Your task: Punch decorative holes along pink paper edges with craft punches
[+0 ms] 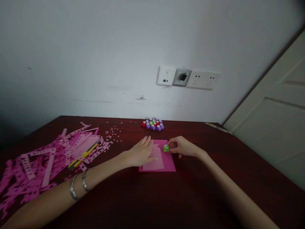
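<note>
My left hand [141, 152] lies flat with its fingers stretched out over the left part of a light pink sheet of paper [154, 160]. That sheet rests on a darker pink sheet [170, 165], which sticks out mostly at the right and top. A small dark mark or hole shows near the light sheet's upper right corner. My right hand [182, 147] pinches a small green craft paper punch [166, 148] between thumb and fingers. The punch is at the light sheet's right edge, over the darker sheet; whether paper is inside its slot cannot be made out.
Several red, purple and green punches [152, 124] stand grouped by the wall. Punched pink strips [49, 167] heap up at the left, with a yellow-black utility knife [84, 154] on them and tiny paper bits [113, 133] beside. A ruler-like strip [218, 127] lies at the far right edge.
</note>
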`<state>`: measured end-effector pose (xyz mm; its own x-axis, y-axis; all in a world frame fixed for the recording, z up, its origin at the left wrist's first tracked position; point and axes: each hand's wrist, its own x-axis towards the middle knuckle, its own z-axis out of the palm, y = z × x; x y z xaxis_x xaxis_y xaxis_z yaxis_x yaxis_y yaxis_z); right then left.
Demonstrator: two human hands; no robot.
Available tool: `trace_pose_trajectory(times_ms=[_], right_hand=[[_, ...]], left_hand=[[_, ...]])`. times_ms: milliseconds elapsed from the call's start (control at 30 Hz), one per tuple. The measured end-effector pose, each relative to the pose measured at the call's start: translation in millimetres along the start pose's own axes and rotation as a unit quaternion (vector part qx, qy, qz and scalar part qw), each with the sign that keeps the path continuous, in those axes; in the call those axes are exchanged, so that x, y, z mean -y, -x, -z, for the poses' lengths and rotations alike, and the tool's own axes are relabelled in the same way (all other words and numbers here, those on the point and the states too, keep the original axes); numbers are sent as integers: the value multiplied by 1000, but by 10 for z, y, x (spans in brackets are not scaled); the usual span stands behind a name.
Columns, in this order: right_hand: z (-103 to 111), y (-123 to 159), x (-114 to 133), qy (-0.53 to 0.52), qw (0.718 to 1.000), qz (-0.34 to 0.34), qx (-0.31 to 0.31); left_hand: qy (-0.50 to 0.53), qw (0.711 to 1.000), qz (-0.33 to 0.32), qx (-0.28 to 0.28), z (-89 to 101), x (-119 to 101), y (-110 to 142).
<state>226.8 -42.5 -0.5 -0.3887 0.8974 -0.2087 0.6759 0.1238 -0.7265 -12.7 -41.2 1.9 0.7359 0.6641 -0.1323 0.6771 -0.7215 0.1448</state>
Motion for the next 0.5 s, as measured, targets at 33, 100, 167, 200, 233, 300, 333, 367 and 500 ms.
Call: trace_pose_trajectory(times_ms=[33, 100, 167, 200, 233, 300, 333, 367, 500], right_hand=[[-8, -3, 0, 2, 1000, 2, 0], [-23, -7, -1, 3, 1000, 8, -2], [-37, -10, -4, 2, 1000, 12, -4], [-43, -12, -6, 1, 1000, 13, -6], [-48, -14, -9, 1, 1000, 14, -7], [-56, -19, -15, 1, 1000, 16, -7], [-60, -22, -19, 1, 1000, 16, -7], [-62, -25, -22, 1, 1000, 15, -6], [-70, -38, -33, 4, 1000, 14, -9]], left_hand=[[3, 1000, 8, 26, -40, -22, 48], [11, 998, 18, 63, -101, -46, 110], [17, 996, 17, 82, -130, -54, 133], [20, 996, 15, 89, -134, -55, 134], [22, 995, 14, 94, -135, -55, 130], [24, 995, 13, 98, -137, -52, 118], [24, 995, 11, 96, -141, -50, 112], [25, 995, 10, 92, -148, -47, 107], [32, 997, 6, 72, -181, -42, 101]])
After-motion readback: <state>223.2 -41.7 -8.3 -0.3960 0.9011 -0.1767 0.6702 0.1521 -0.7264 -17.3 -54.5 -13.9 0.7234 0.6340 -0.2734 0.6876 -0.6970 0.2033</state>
